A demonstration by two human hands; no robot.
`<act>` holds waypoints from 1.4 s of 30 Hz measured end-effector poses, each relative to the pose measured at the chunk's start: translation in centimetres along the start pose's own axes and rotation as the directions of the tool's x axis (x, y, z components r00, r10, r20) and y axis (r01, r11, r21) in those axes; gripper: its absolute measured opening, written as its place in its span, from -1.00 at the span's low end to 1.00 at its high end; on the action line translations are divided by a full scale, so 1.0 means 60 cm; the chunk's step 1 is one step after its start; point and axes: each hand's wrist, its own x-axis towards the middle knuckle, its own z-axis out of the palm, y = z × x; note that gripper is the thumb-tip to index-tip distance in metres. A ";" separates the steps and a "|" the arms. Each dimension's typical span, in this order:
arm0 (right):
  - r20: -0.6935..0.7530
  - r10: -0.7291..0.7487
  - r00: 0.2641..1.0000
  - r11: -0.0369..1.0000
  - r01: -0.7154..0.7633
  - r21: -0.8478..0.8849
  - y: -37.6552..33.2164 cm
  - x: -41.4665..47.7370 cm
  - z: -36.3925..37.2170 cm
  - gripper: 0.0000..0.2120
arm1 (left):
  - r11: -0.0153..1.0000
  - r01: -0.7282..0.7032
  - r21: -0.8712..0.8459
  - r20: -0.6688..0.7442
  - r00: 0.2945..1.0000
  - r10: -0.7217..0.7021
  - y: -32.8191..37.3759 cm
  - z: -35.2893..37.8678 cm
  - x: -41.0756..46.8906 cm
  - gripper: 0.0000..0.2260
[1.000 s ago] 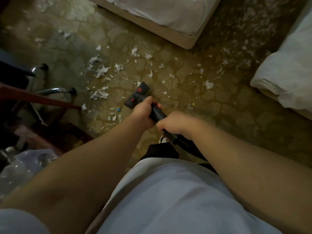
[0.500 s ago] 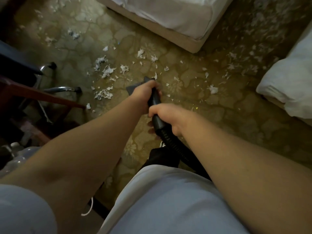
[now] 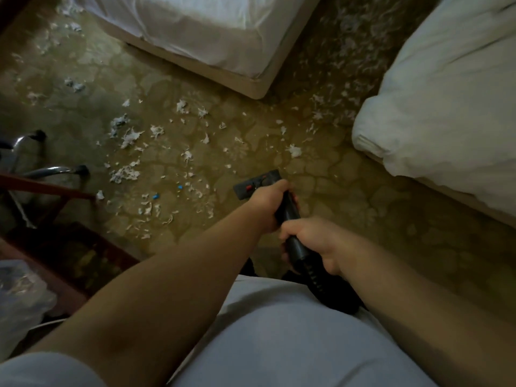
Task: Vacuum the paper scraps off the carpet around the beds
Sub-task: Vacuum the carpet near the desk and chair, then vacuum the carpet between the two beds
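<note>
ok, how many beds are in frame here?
2. The top bed sits at upper centre, its corner pointing toward the vacuum wand. The right bed runs along the right edge. Both are cropped; others may be out of frame.

open carpet [image 3: 349, 196] lane between two beds [image 3: 223, 32], chair legs [image 3: 55, 171] crowding the left

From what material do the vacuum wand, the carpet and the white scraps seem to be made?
The vacuum wand looks like black matte plastic: smooth and dull, with a ribbed hose behind the right hand. The carpet seems to be short-pile textile, without shine, with a brownish pattern. The scraps look like torn white paper, perhaps tissue: ragged, crumpled edges.
</note>
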 end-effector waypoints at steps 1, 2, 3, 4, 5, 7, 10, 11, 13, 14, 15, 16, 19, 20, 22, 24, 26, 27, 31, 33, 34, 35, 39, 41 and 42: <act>-0.003 0.012 1.000 1.000 -0.011 0.012 0.012 -0.011 -0.026 -0.92 | 1.000 0.018 0.006 0.009 1.000 -0.018 -0.016 0.028 -0.002 -0.90; -0.009 0.022 1.000 1.000 -0.022 0.020 0.025 -0.022 -0.050 -0.89 | 0.999 0.033 0.014 0.017 0.999 -0.033 -0.031 0.054 -0.004 -0.89; -0.019 0.032 0.999 0.999 -0.031 0.028 0.036 -0.031 -0.073 -0.85 | 0.999 0.045 0.024 0.024 0.999 -0.045 -0.044 0.078 -0.006 -0.88; -0.032 0.038 0.999 0.999 -0.037 0.034 0.047 -0.040 -0.093 -0.82 | 0.998 0.050 0.038 0.033 0.998 -0.051 -0.056 0.099 -0.008 -0.88; -0.041 0.044 0.998 0.998 -0.042 0.044 0.058 -0.047 -0.112 -0.80 | 0.998 0.052 0.047 0.037 0.998 -0.054 -0.067 0.118 -0.010 -0.88; -0.047 0.045 0.998 0.997 -0.041 0.065 0.074 -0.059 -0.141 -0.80 | 0.997 0.054 0.061 0.040 0.998 -0.056 -0.084 0.152 -0.015 -0.88; -0.061 0.016 0.998 0.996 -0.011 0.089 0.089 -0.069 -0.173 -0.82 | 0.995 0.039 0.092 0.040 0.998 -0.043 -0.094 0.190 -0.021 -0.89; -0.062 -0.001 0.998 0.995 0.007 0.101 0.091 -0.071 -0.182 -0.82 | 0.995 0.030 0.100 0.040 0.999 -0.034 -0.094 0.200 -0.021 -0.89; -0.061 -0.040 0.997 0.991 0.047 0.124 0.093 -0.072 -0.199 -0.80 | 0.994 0.010 0.108 0.029 0.999 -0.014 -0.089 0.213 -0.019 -0.87; -0.055 -0.061 0.997 0.989 0.068 0.132 0.093 -0.072 -0.208 -0.78 | 0.993 -0.006 0.114 0.022 1.000 0.003 -0.083 0.217 -0.015 -0.87; -0.044 -0.076 0.996 0.987 0.082 0.141 0.093 -0.073 -0.216 -0.75 | 0.992 -0.025 0.122 0.018 1.000 0.023 -0.077 0.220 -0.010 -0.88; -0.029 -0.086 0.996 0.985 0.090 0.145 0.091 -0.072 -0.223 -0.72 | 0.990 -0.046 0.133 0.017 0.999 0.044 -0.070 0.222 -0.004 -0.89; 0.003 -0.089 0.996 0.986 0.088 0.142 0.074 -0.066 -0.234 -0.67 | 0.981 -0.095 0.170 0.038 0.995 0.090 -0.042 0.232 0.014 -0.88; -0.005 -0.088 0.996 0.984 0.088 0.156 0.064 -0.060 -0.235 -0.68 | 0.975 -0.105 0.196 0.042 0.994 0.099 -0.031 0.236 0.021 -0.88; -0.034 -0.085 0.996 0.974 0.090 0.207 0.037 -0.042 -0.233 -0.69 | 0.961 -0.116 0.251 0.040 0.993 0.109 -0.003 0.242 0.038 -0.88; -0.045 -0.091 0.995 0.967 0.099 0.235 -0.001 -0.020 -0.226 -0.73 | 0.956 -0.112 0.271 0.047 0.994 0.103 0.035 0.243 0.059 -0.88; -0.055 -0.094 0.994 0.961 0.105 0.257 -0.051 0.002 -0.215 -0.80 | 0.950 -0.117 0.290 0.061 0.993 0.103 0.086 0.239 0.084 -0.84; -0.066 -0.091 0.994 0.955 0.106 0.277 -0.081 0.014 -0.208 -0.84 | 0.944 -0.125 0.305 0.069 0.992 0.109 0.116 0.236 0.099 -0.79; -0.114 -0.090 0.989 0.929 0.124 0.348 -0.217 0.072 -0.177 -0.90 | 0.915 -0.118 0.385 0.112 0.990 0.081 0.250 0.223 0.160 -0.74; -0.151 -0.073 0.986 0.905 0.129 0.404 -0.285 0.104 -0.159 -0.89 | 0.905 -0.099 0.414 0.117 0.992 0.054 0.321 0.218 0.190 -0.75; -0.165 -0.059 0.985 0.897 0.125 0.423 -0.316 0.118 -0.149 -0.88 | 0.896 -0.091 0.435 0.113 0.993 0.046 0.354 0.214 0.201 -0.74; -0.176 -0.044 0.983 0.890 0.118 0.441 -0.346 0.130 -0.141 -0.87 | 0.883 -0.088 0.461 0.112 0.993 0.040 0.386 0.212 0.210 -0.74; -0.206 -0.026 0.978 0.853 0.129 0.505 -0.446 0.167 -0.127 -0.86 | 0.822 -0.116 0.558 0.169 0.985 0.025 0.492 0.217 0.247 -0.73; -0.224 -0.036 0.974 0.840 0.151 0.522 -0.486 0.182 -0.133 -0.87 | 0.815 -0.126 0.566 0.206 0.978 0.008 0.535 0.227 0.265 -0.75; -0.231 -0.052 0.972 0.837 0.168 0.521 -0.504 0.189 -0.137 -0.87 | 0.807 -0.130 0.576 0.217 0.976 0.003 0.554 0.234 0.272 -0.76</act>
